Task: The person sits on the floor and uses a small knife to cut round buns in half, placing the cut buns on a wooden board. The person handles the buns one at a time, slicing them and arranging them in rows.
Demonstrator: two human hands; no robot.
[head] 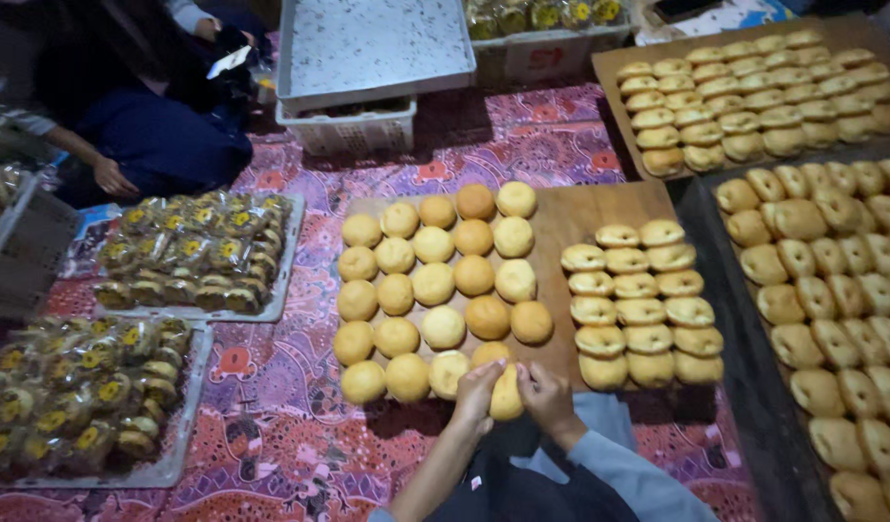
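My left hand (476,391) and my right hand (548,396) both grip one pale round bun (506,394) at the near edge of a wooden board (571,217). The bun stands on its edge between my fingers. Several plain golden buns (433,282) lie in rows on the board's left half. Several filled, sandwich-like buns (640,311) lie in rows on its right half. My right arm wears a grey-blue sleeve.
Two trays of plastic-wrapped buns (196,251) (78,391) sit at the left on a patterned purple cloth. More boards of filled buns (832,290) (754,97) fill the right side. White crates (368,58) stand at the back. Another person (116,106) sits at the far left.
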